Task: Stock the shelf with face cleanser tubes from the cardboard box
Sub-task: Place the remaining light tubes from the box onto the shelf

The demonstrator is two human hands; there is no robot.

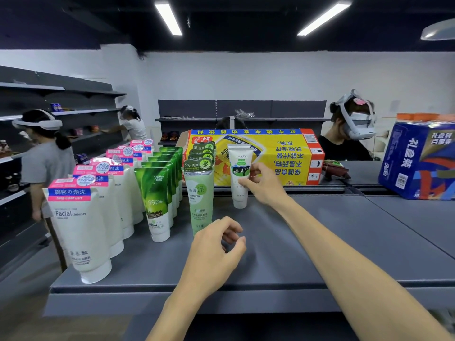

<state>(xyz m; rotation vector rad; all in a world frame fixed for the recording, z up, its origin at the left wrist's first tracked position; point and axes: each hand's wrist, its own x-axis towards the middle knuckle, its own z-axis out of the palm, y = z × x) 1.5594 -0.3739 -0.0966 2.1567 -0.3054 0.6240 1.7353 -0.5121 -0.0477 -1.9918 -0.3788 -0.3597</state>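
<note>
A: What is far over at nine o'clock on the gray shelf (307,254)?

B: A row of white tubes (81,232) with pink tops. They stand on their caps, one behind the other.

A: And next to them?

B: A row of dark green tubes (156,200), then a row of pale green tubes (200,195). Each row runs back toward twelve o'clock.

A: Where is the left hand (216,252)?

B: Low down, near six o'clock, just in front of the first pale green tube. Its fingers are loosely bent and it holds nothing.

A: And the right hand (264,184)?

B: It reaches to the middle. Its thumb and fingers pinch a white tube with a cow picture (240,173). That tube stands on its cap on the shelf, just beside the pale green row, at its three o'clock.

A: What is behind it?

B: A yellow cardboard box (275,156), at twelve o'clock. Far over at three o'clock sits a blue box (416,161).
</note>
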